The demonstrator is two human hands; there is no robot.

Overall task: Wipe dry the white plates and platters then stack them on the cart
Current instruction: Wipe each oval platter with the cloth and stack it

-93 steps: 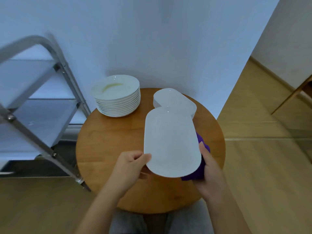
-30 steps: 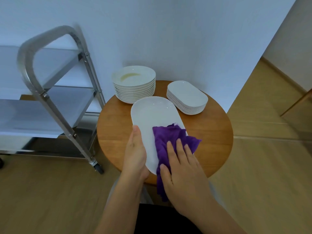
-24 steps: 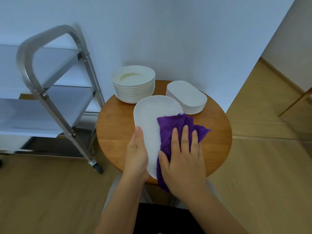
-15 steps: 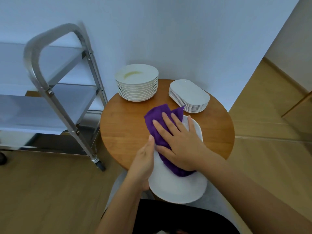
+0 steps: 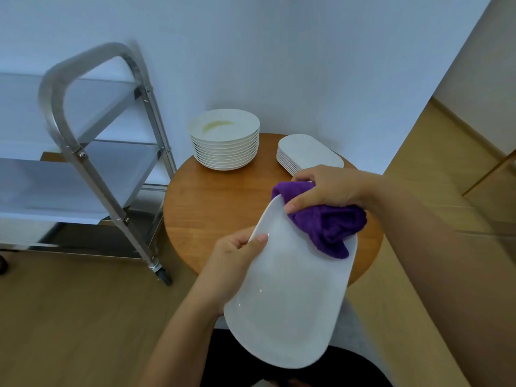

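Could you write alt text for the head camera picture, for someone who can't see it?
A person's left hand holds a white oval platter by its edge while the right hand wipes its far end with a purple cloth. Behind, a round wooden table carries stacked round plates and stacked platters; a metal cart stands to the left.

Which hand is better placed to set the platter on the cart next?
Left. The left hand already grips the platter on the cart's side; the right hand holds the purple cloth.

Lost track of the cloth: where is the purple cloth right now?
Head view, right of centre: the purple cloth is bunched in the right hand, against the far end of the platter.
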